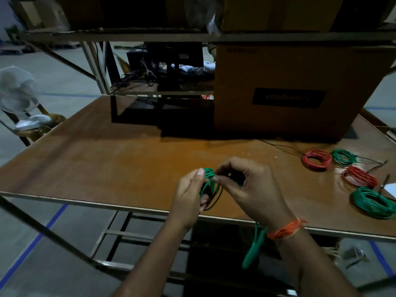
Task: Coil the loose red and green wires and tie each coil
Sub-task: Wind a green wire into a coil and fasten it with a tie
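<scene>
A wide brown tabletop [120, 151] fills the view, under a metal shelf [150, 36]. At its far right side stands a big cardboard box [295, 91]. On the right part of the tabletop lie four finished coils: a red coil [317, 160] just beside a small green coil [343, 157], nearer a second red coil [359, 177], and nearest a bigger green coil [374, 203]. Over the near edge of the tabletop both hands hold a green wire coil [211, 185] in the air. The left hand [189, 198] grips the coil, with its thumb on the top. The right hand [250, 185] has curled fingers and pinches the coil. A loose green end [254, 249] hangs down below the right wrist.
</scene>
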Demonstrator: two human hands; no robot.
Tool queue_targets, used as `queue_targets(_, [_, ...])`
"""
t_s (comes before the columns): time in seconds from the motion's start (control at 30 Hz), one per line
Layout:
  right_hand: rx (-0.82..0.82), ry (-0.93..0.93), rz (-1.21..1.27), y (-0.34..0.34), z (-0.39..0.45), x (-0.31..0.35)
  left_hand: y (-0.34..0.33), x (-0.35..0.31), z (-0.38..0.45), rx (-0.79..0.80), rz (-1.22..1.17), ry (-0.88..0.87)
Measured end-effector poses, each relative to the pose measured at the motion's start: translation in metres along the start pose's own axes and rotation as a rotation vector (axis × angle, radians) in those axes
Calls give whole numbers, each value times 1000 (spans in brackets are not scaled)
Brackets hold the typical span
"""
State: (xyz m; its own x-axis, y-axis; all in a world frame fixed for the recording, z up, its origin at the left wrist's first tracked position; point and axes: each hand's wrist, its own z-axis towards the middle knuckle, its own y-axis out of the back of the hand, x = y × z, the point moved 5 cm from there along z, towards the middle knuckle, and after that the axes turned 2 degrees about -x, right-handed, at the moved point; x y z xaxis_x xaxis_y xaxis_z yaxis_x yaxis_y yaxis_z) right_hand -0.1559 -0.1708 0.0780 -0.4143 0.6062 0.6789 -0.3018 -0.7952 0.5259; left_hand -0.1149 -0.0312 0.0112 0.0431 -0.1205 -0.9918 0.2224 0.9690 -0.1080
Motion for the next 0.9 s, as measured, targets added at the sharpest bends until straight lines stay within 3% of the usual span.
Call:
queue_targets(0.2, [-175,-22,-3,-21,-8,-8,1,-4,-4,180,-207,84])
queue_targets(0.37, [-247,-155,-53,-41,-24,-22,2,4,-15,197,-328,168])
queue_targets(0.57, [-173,-254,3,-56,-43,-19,1,9,-25,218,-527,262])
queue_targets(0.73, [-220,-238,-85,-56,-42,-19,-3,11,-30,359,-696,361])
queue_targets(0.9, [-228,-244,-40,-56,-44,-19,-1,7,-29,331,-618,352])
